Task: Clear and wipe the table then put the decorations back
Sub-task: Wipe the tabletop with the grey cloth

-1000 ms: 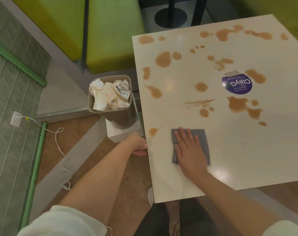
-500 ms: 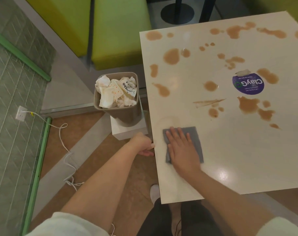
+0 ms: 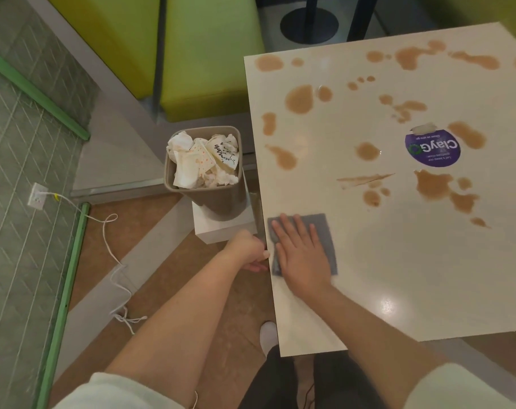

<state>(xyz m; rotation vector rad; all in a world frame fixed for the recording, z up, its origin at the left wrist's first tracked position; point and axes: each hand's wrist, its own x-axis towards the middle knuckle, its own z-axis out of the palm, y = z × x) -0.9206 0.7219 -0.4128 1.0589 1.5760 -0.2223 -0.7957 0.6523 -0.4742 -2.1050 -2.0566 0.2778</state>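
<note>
1. The grey cloth (image 3: 309, 243) lies flat at the table's left edge, lower centre of the frame. It looks thin, soft and light, so I'd press it under a flat palm, not pinch it.
2. My right hand (image 3: 302, 255) rests on it with fingers straight and spread.
3. My left hand (image 3: 247, 250) curls around the table (image 3: 398, 290) edge just beside it, to steady.
4. Brown spills (image 3: 299, 98) dot the upper tabletop, around a purple sticker (image 3: 432, 150).
5. A bin (image 3: 205, 172) stuffed with paper stands left of the table.
</note>
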